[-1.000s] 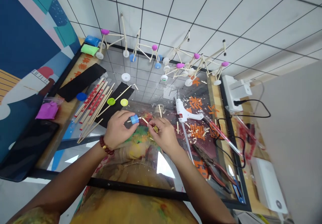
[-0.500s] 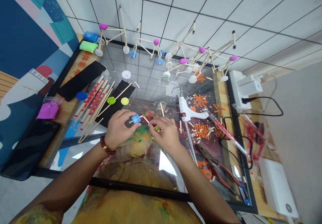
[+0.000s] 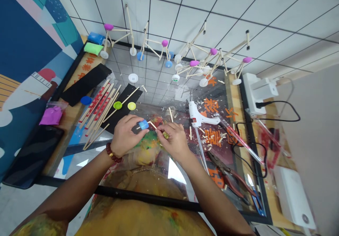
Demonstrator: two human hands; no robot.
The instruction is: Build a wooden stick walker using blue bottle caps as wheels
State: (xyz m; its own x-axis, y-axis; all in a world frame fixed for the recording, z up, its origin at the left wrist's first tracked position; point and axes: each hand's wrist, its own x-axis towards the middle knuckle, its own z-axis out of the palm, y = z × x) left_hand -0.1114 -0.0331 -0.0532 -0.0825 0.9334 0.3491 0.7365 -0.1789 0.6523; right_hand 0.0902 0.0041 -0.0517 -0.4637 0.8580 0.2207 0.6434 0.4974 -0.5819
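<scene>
Between the thumb and fingers of my left hand [image 3: 125, 135] is a blue bottle cap [image 3: 143, 124], and a short bit of pale stick shows at its left side. My right hand [image 3: 173, 139] pinches a short wooden stick [image 3: 153, 125]. The stick's far end points at the cap; whether they touch I cannot tell. Something yellow-green shows at my right fingers, too small to name. Beyond my right hand lies a loose piece of stick [image 3: 170, 114]. A white glue gun [image 3: 197, 116] rests to the right, its nozzle pointing away from me.
Several small stick bicycles [image 3: 190, 48] with cap wheels line the table's back edge. Wooden chopsticks [image 3: 102, 105], a green cap [image 3: 117, 105] and a yellow cap [image 3: 131, 106] lie left. Pliers [image 3: 227, 176], a power strip [image 3: 258, 94] and wood scraps are right. A phone [image 3: 33, 156] lies front left.
The view shifts very slightly. Both hands keep their hold on the cap and the stick, with no clear movement between them.
</scene>
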